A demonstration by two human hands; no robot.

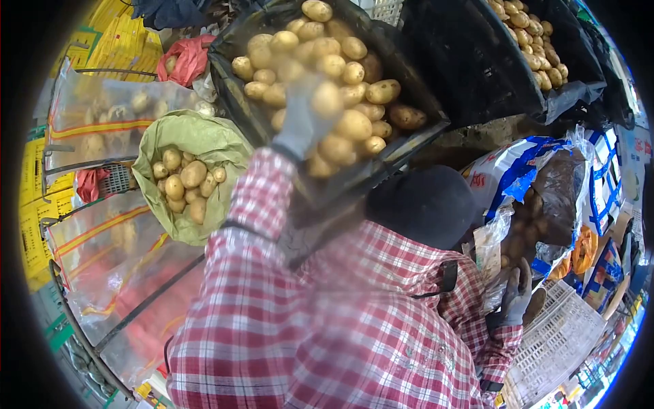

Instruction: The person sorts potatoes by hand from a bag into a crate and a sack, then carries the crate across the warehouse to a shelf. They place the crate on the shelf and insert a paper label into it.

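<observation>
My left hand (pixel 303 123), in a grey glove and blurred, reaches over a black-lined crate (pixel 436 126) heaped with potatoes (pixel 383 91). Its fingers are around a potato (pixel 327 99), blurred like the glove. At the lower right, my right hand (pixel 516 298), also gloved in grey, has its fingers stretched out and apart. A brown oval thing (pixel 535 306) lies beside its palm. Just above that hand is a white-and-blue sack (pixel 501 174), its mouth open on potatoes in shadow. Left of my left forearm, a rolled-down green bag (pixel 155 140) holds several potatoes.
Clear bags with yellow-and-red stripes (pixel 102 129) hang on metal frames at the left. Yellow crates (pixel 126 41) stand behind them, near a red bag (pixel 185 60). Another black-lined container (pixel 470 61) with potatoes is at the upper right. A white plastic crate (pixel 555 341) sits at the lower right.
</observation>
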